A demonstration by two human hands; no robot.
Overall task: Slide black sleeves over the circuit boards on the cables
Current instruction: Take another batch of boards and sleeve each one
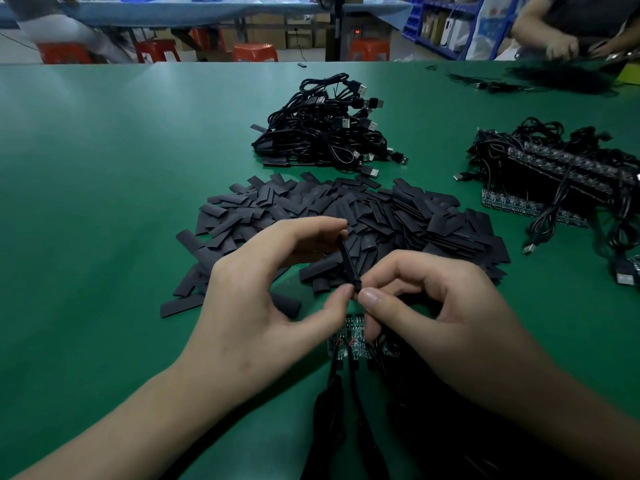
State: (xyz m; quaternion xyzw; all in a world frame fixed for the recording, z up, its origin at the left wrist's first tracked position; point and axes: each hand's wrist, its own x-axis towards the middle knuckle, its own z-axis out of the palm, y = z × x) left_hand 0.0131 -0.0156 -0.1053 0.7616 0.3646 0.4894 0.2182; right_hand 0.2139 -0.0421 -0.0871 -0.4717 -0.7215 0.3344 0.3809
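Observation:
A black sleeve (347,263) stands edge-on above the green table. My left hand (263,299) pinches it between thumb and forefinger, top and bottom. My right hand (429,306) pinches its lower end with thumb and fingertip. Beneath my hands lie a few small circuit boards (349,336) with black cables (332,410) running toward me; my right fingers hide part of them. A wide heap of flat black sleeves (363,216) spreads just beyond my hands.
A pile of sleeved USB cables (325,129) sits farther back at centre. At right lies a bundle of cables with bare boards (561,174). Another person's hands (561,46) work at the far right corner. Bare green table (104,185) stretches to the left.

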